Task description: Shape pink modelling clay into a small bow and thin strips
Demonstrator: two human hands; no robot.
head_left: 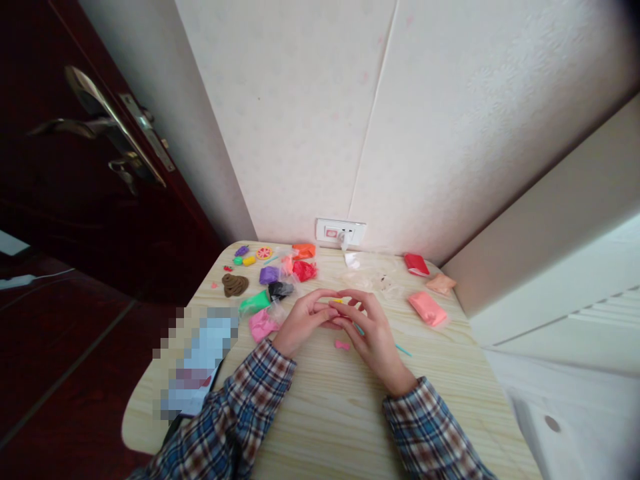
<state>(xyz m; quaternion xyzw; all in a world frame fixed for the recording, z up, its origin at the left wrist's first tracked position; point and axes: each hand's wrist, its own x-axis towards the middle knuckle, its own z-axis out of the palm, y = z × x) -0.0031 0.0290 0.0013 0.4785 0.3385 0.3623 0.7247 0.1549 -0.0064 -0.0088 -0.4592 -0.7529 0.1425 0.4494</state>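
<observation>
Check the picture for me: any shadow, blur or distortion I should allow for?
Head view: the door reads very dark; head view: the top right corner blacks out; head view: mosaic blocks cover the screen; head view: the yellow piece between left hand and right hand is too small to make out.

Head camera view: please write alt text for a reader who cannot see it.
A person's left hand and right hand meet above a wood-grain table, around a small, partly hidden yellow piece. Nearer the person lies a pink bow-shaped piece; coiled brown clay and a green packet lie left, a coral packet right.
</observation>
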